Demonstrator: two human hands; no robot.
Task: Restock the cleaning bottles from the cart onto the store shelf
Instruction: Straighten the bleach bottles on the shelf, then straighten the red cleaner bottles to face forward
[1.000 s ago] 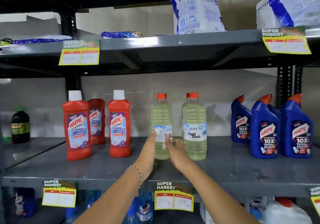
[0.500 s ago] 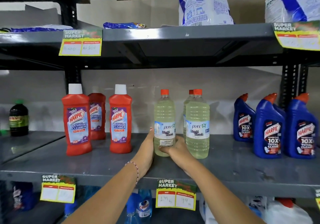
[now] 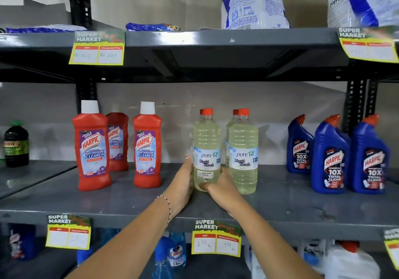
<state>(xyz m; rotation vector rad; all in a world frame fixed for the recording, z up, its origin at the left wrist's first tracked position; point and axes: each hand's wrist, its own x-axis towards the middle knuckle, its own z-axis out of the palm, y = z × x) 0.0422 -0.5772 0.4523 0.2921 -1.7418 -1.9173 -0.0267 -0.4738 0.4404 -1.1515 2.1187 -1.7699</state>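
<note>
A clear liquid bleach bottle [image 3: 206,149] with pale yellow liquid and an orange cap stands upright on the grey middle shelf [image 3: 280,203]. My left hand [image 3: 183,183] presses its left side and my right hand [image 3: 222,183] wraps its lower right side. Both hands hold it at the base. Its label faces me. Another bleach bottle [image 3: 243,151] stands just to its right, and more orange caps show behind both. The cart is out of view.
Three red bathroom cleaner bottles [image 3: 92,149] stand to the left and three blue toilet cleaner bottles [image 3: 330,155] to the right. A dark bottle [image 3: 16,144] sits far left. Detergent bags [image 3: 252,2] lie on the shelf above. Price tags [image 3: 216,237] hang on the shelf edges.
The bleach bottle between my hands has turned so its label now faces me, and it has slid slightly back beside the other bleach bottles. My view moved closer.
</note>
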